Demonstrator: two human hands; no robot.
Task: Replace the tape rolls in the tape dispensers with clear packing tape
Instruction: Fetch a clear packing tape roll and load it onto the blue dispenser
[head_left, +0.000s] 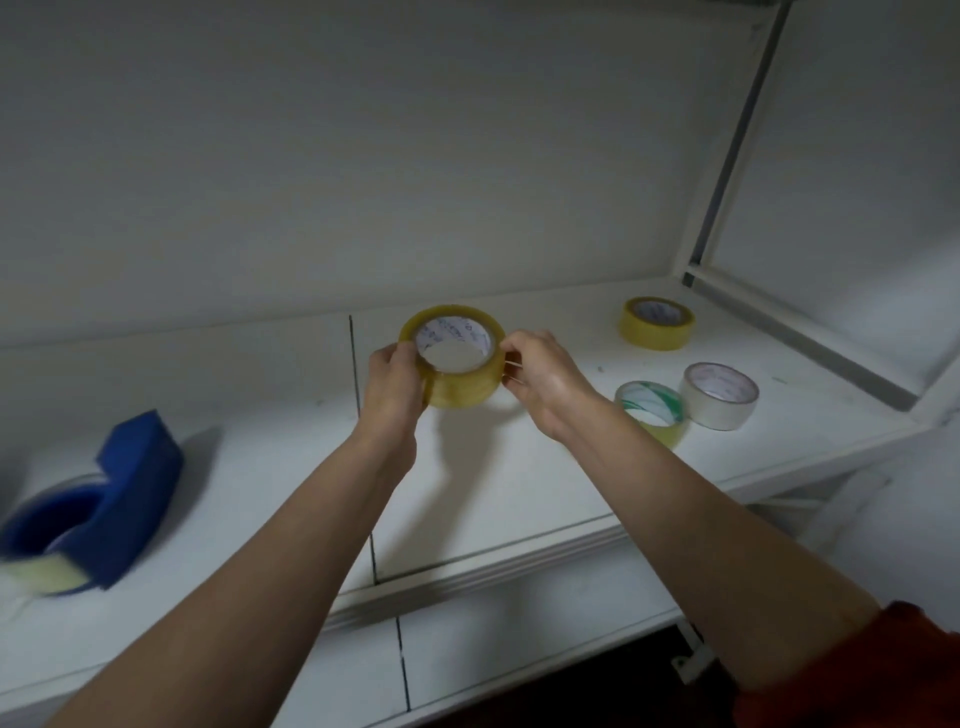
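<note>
Yellowish clear tape roll (452, 358) clamped between our left hand (392, 384) and right hand (543, 382) above the shelf (519, 493); blue dispenser (104, 512) already loaded.

We see a translucent yellowish roll of packing tape (457, 364) with a white printed core, and a blue plastic tape dispenser (111, 512) on the white shelf (519, 483). Further right we note a brighter yellow tape roll (655, 323), a white tape roll (719, 396) and a pale roll with a green-and-white striped core (652, 410). We also see an orange-red sleeve (872, 675).
</note>
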